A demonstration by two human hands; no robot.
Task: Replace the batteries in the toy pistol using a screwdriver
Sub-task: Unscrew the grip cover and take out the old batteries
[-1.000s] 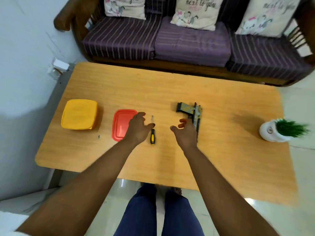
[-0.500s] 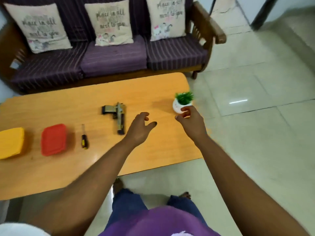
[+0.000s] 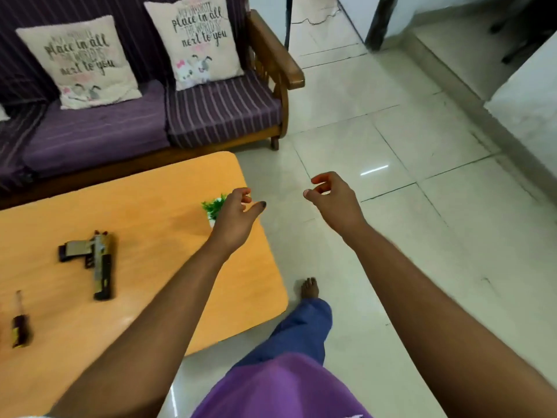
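a purple shirt fills the bottom edge at 6 o'clock, with a blue trouser leg and a bare foot on the pale tiled floor just above it. both bare forearms reach up from the bottom corners. at 8 o'clock the screwdriver lies flat near the left edge of the orange table, untouched. a little farther, around 9 o'clock, the toy pistol lies on its side on the table, well apart from both hands. near the centre, the left hand hovers over the table's right edge with loosely curled fingers, holding nothing; a small green plant peeks out beside it. the right hand hangs over the floor at about 1 o'clock, fingers loosely curled, empty. farthest, at 11 o'clock, a purple striped sofa carries two printed cushions.
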